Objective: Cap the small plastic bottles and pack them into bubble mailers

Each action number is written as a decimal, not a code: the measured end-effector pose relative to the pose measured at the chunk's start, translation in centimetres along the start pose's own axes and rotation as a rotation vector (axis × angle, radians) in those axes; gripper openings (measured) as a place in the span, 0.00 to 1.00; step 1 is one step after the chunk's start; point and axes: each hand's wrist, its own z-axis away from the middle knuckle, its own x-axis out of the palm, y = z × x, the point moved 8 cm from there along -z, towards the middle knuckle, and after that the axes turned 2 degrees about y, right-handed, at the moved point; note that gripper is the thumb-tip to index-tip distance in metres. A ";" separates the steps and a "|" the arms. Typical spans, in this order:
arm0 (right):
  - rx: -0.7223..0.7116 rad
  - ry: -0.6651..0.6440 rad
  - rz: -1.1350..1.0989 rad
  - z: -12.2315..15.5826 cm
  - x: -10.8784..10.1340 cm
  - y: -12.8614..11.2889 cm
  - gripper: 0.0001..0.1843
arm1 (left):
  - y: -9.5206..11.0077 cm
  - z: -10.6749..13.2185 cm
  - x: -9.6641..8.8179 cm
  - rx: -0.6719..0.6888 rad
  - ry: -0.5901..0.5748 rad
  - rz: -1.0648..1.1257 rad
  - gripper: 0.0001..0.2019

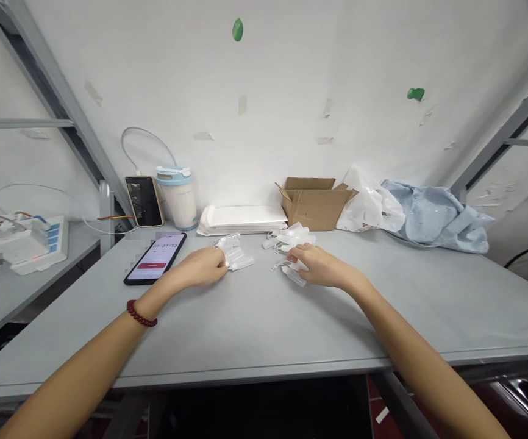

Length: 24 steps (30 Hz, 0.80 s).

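The left hand (202, 267), fingers curled, touches the row of clear tubes (237, 253) toward the table (264, 329) far edge; grip indeterminate. The right hand (316, 266) is clamped on one tube (294, 276) beside the loose pile (291, 239).

The near half of the table (264, 329) lies bare, free for a hand from the front edge and both sides. At the back a cup (178, 198), paper stack (243, 219), box (312, 201), bag (369, 207) and cloth (433, 219) stand in a row; a phone (156, 257) lies left, and tubes (239, 256) crowd the middle
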 end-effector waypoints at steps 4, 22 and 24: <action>0.033 0.006 0.026 -0.1 0.1 0.1 0.13 | -0.2 -0.1 0.3 -0.011 -0.032 -0.059 0.13; -0.118 0.214 -0.206 -0.1 -1.6 -1.5 0.13 | 2.5 0.4 -1.4 0.105 0.144 0.370 0.15; -0.169 0.241 -0.260 0.1 -1.8 -2.2 0.12 | 3.5 0.6 -0.8 0.137 0.071 0.498 0.16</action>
